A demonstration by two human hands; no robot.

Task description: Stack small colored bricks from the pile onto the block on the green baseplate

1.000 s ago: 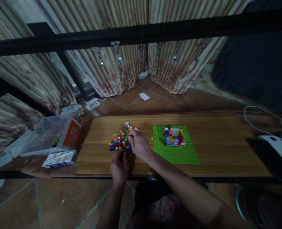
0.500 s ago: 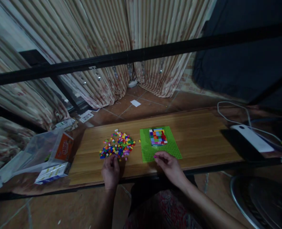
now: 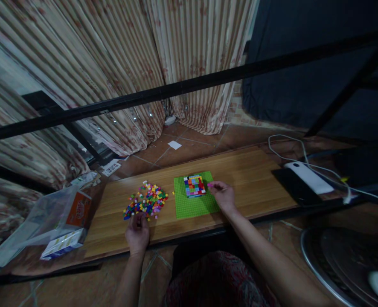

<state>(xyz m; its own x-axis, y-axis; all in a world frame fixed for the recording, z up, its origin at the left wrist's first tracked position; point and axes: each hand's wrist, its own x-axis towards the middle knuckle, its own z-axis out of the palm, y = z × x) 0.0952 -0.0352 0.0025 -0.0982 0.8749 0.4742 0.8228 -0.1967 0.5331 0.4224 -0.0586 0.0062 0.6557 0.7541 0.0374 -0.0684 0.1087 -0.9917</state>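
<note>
A small pink building brick (image 3: 210, 185) is pinched between the fingertips of my right hand (image 3: 223, 195), just right of a multicoloured block of stacked bricks (image 3: 195, 186). That block stands on a green studded baseplate (image 3: 192, 208), towards its far side. My left hand (image 3: 138, 233) rests at the near edge of a loose pile of small coloured bricks (image 3: 150, 198). Its fingers are curled together, and whatever they hold, if anything, is hidden. One yellow brick (image 3: 173, 193) lies alone between the pile and the baseplate.
The wooden board (image 3: 240, 170) carries the bricks. Left of it are a clear plastic bin (image 3: 53, 213) with an orange label and a white-and-blue box (image 3: 62, 244). On the right lie a black flat panel (image 3: 293, 187), a white device (image 3: 309, 177) and a white cable (image 3: 304, 149). A dark metal bar (image 3: 189, 88) crosses behind.
My right hand has moved away from me, from the baseplate's near edge to beside the brick block, still pinching the pink brick. The left hand stays by the pile. The view has turned slightly right.
</note>
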